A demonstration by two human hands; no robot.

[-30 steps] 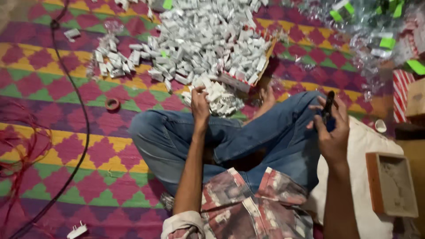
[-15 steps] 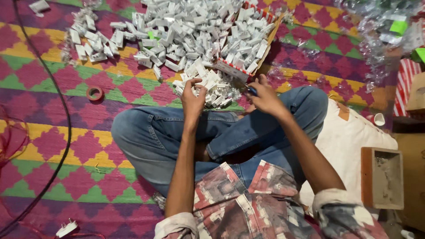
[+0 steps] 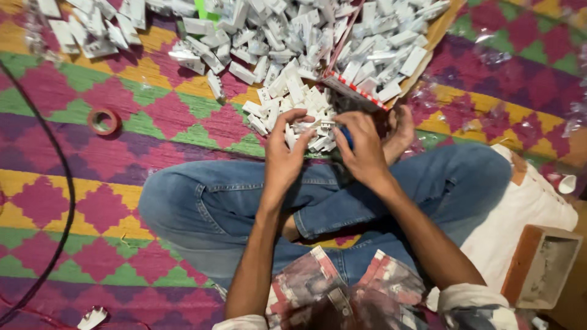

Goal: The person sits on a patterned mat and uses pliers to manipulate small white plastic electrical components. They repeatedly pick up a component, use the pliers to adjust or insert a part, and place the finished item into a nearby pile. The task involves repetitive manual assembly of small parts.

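Note:
I sit cross-legged in blue jeans on a patterned mat. A big heap of small white plastic parts (image 3: 306, 49) lies in front of my knees. My left hand (image 3: 286, 153) reaches into the near edge of the heap, its fingers curled around a few white parts (image 3: 309, 131). My right hand (image 3: 365, 150) is close beside it, gripping a dark tool with a blue handle (image 3: 346, 135) whose tip is hidden among the parts. Both hands almost touch each other above my shins.
A cardboard tray (image 3: 391, 73) with a red-and-white edge holds more white parts. A roll of red tape (image 3: 104, 121) and a black cable (image 3: 61, 208) lie at left. An open small box (image 3: 541, 266) rests on a white cushion (image 3: 526, 214) at right.
My right hand came in from the right knee with the tool to the heap beside my left hand. The view moved closer and lower over the heap.

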